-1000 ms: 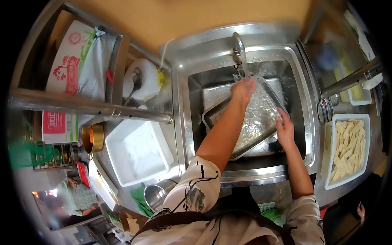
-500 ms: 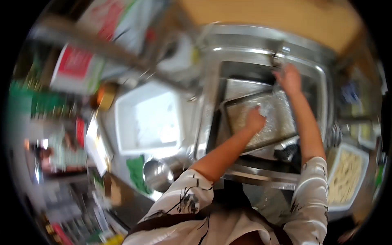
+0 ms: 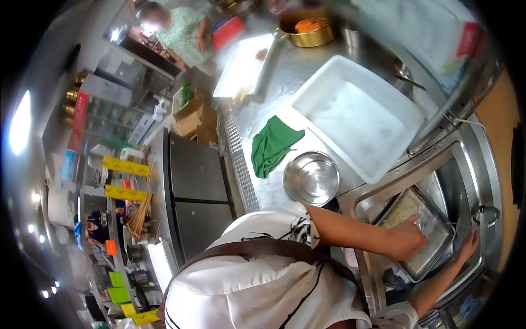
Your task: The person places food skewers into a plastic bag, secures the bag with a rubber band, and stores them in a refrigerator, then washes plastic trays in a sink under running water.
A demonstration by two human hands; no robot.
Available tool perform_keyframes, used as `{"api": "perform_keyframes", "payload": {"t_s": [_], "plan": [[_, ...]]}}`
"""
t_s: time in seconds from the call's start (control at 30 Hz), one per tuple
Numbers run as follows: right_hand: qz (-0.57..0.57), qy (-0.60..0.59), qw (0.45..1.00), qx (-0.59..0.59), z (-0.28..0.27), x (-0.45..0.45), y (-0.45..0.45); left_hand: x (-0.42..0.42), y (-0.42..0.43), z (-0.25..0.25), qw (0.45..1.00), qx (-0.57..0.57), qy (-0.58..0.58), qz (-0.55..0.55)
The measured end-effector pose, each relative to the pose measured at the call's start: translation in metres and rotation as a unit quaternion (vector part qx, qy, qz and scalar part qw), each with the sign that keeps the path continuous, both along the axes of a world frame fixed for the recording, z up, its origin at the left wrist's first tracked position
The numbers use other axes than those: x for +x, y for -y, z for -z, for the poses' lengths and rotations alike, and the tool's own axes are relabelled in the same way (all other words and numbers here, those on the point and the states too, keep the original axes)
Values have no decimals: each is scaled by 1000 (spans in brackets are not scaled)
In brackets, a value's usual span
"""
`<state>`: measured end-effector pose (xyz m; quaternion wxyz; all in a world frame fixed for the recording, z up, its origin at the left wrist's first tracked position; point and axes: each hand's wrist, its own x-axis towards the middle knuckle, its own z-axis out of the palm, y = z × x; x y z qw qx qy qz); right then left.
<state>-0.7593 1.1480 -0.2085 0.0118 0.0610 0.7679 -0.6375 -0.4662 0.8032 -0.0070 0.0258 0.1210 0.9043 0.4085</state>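
A rectangular metal tray (image 3: 438,227) lies tilted in the metal sink (image 3: 378,189), its surface wet and pale. My left hand (image 3: 406,239) is over the tray with its fingers curled in; whatever they hold, if anything, is hidden. Beyond the tray, at the sink's far side, my right hand (image 3: 467,247) has its fingers stretched out, holding nothing that I can see. The metal tap (image 3: 485,215) stands just past its fingertips. A dark scouring pad or cloth (image 3: 393,278) sits in the sink's near corner.
Left of the sink, the steel counter holds a white plastic tub (image 3: 356,118), a steel pot (image 3: 311,178), a green cloth (image 3: 274,145) and a white tray (image 3: 245,66). A brass-coloured pot (image 3: 307,37) with orange food stands farther off. Another person (image 3: 183,35) stands beyond the counter.
The view has swung left, bringing the counter and kitchen into the middle. My right hand has come away from the tap and its fingers have straightened. My left hand stays over the tray.
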Motion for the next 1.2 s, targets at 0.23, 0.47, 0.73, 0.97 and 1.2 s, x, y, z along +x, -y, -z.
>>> {"api": "perform_keyframes", "payload": {"t_s": [0.23,0.47,0.73,0.97,1.2], "plan": [[-144,-199,874,419,0,123,24,68,93,-49,984,133,-58,-105],[-78,92,969,216,-40,212,88,190,215,-49,937,139,-171,-273],[-70,-75,901,421,-141,354,241,418,393,49,866,-111,79,-480],[-249,-166,911,283,-192,491,491,584,481,86,800,-133,97,-577],[-429,-260,826,256,-220,544,704,608,525,78,776,-33,120,-619]]}}
